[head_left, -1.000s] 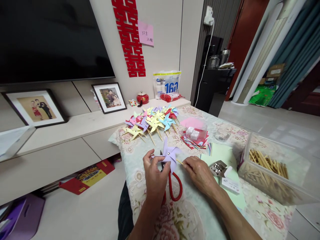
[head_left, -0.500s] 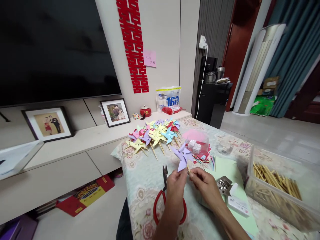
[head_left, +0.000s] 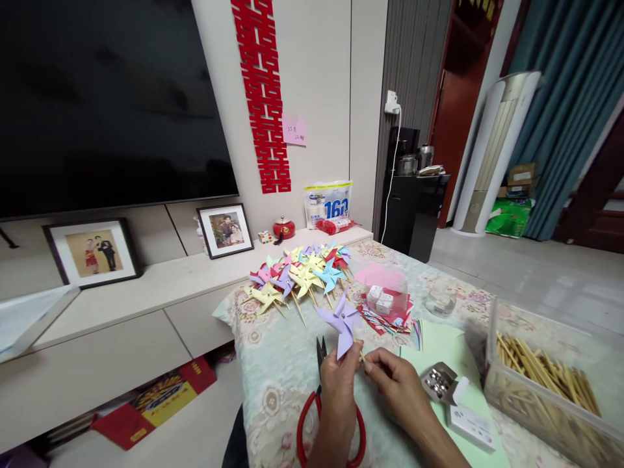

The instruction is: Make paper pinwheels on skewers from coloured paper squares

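You hold the lilac pinwheel (head_left: 342, 317) over the desk (head_left: 273, 351), just beyond both hands. Your left hand (head_left: 340, 380) has its fingers closed on the stick (head_left: 362, 355) right below the paper petals, probably to steady the top; 1 petal overlaps these fingers, and you cannot tell here whether it touches. Your right hand (head_left: 394, 377) pinches the stick lower down, which likely gives you control of its angle.

Farther past your fingers, other pinwheels (head_left: 305, 276) lie heaped, seemingly to leave your working space free. Scissors (head_left: 318, 391) lie beneath your left hand, tips pointing away from you. Right of your right fingers, an open box of metal fasteners (head_left: 440, 382) rests on green paper (head_left: 439, 335), apparently for easy reach; farther right, a clear tub (head_left: 531, 406) keeps loose sticks (head_left: 546, 364) together.
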Motion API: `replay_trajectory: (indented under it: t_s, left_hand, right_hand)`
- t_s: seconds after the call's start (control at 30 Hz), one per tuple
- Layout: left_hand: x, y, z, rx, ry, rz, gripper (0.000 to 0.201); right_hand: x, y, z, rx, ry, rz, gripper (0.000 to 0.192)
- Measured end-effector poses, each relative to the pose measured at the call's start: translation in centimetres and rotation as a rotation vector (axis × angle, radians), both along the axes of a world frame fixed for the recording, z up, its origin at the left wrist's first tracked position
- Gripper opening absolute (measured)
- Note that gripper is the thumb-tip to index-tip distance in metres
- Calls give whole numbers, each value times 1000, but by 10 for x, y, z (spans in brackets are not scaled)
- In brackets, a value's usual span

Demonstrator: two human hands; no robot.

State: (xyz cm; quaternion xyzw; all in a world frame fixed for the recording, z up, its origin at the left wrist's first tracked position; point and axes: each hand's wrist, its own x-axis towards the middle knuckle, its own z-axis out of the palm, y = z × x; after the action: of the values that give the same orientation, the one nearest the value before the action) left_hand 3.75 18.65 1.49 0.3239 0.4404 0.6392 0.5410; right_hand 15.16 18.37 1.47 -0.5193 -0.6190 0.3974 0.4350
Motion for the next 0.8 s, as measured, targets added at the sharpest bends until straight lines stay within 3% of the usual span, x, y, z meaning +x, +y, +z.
replay_trajectory:
  t_s: [0.23, 0.37, 0.43, 0.6, 0.7, 0.8]
  left_hand:
    - [-5, 9, -10, 6, 43, 23, 43]
    - [0, 10, -22, 22, 256, 104, 31]
    - [5, 6, -25, 116, 419, 137, 22]
    - [19, -4, -29, 367, 764, 52, 33]
    - [26, -6, -35, 395, 856, 20, 40]
    - [32, -5, -46, 371, 939, 2, 49]
  right_hand:
    - [-1, 1, 0, 4, -56, -4, 23]
    - [6, 20, 29, 47, 34, -76, 24]
    - [10, 41, 53, 98, 13, -131, 23]
    - [10, 117, 111, 146, -120, -170, 18]
    - [4, 165, 129, 86, -263, -171, 14]
    - [-1, 205, 131, -10, -449, -169, 18]
